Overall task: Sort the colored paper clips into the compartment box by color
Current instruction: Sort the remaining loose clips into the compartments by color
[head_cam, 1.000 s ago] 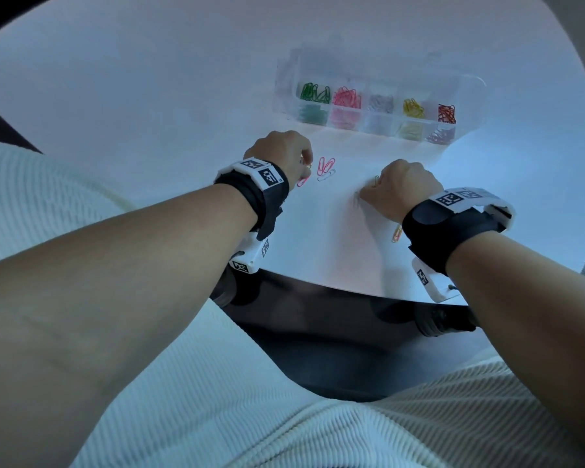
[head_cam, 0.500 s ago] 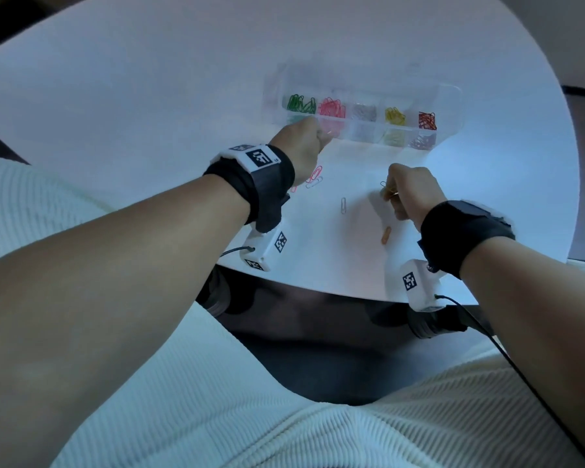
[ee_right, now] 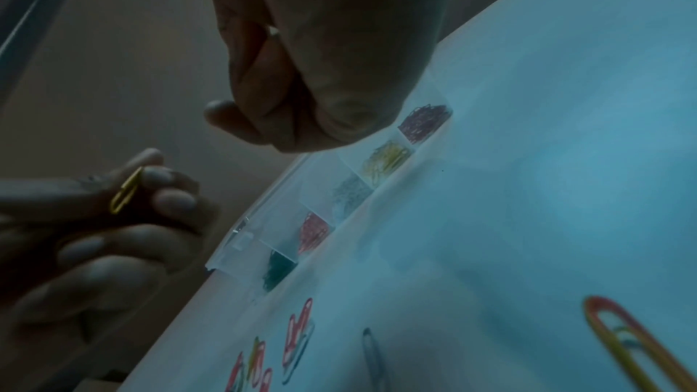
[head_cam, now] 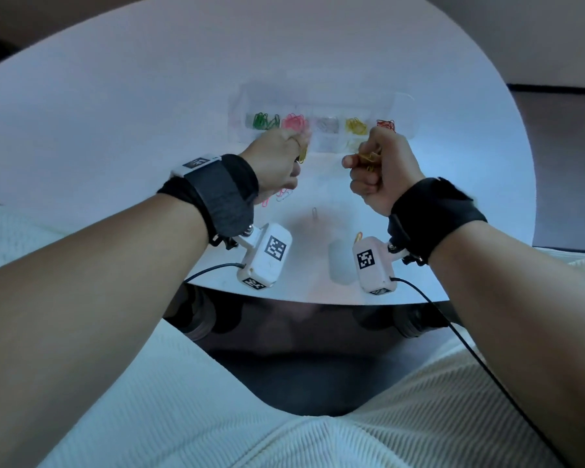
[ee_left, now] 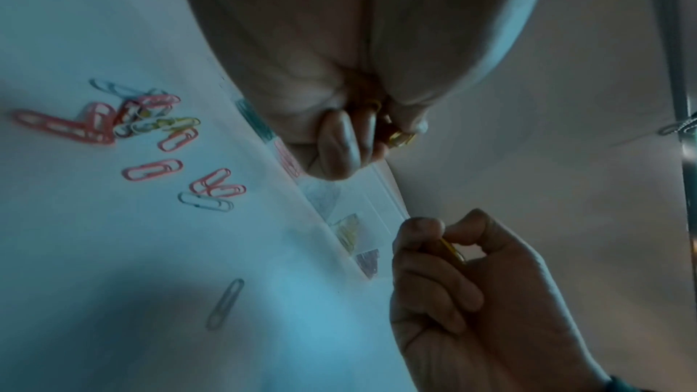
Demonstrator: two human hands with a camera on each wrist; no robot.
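Observation:
A clear compartment box [head_cam: 237, 128] stands at the table's far side and holds, left to right, green, pink, silver, yellow and red clips. My left hand [head_cam: 299, 151] hovers in front of the pink compartment and pinches a yellow paper clip [head_cam: 303, 153] [ee_right: 126, 190]. In front of the yellow and red compartments my right hand [head_cam: 362, 160] is curled and pinches another yellow paper clip [head_cam: 368, 158] [ee_left: 452, 249] between thumb and forefinger. Both hands are off the table. Loose pink clips [head_cam: 277, 196] [ee_left: 153, 170] lie below the left hand.
A grey clip [head_cam: 314, 212] [ee_left: 226, 303] lies mid-table between the wrists. An orange-yellow clip [head_cam: 358, 236] [ee_right: 633, 345] lies near the right wrist camera. The round white table's front edge [head_cam: 318, 300] is close to my lap.
Both hands have lifted off the table and moved forward toward the box, each carrying a yellow clip. The grey clip that the right hand covered now lies in the open.

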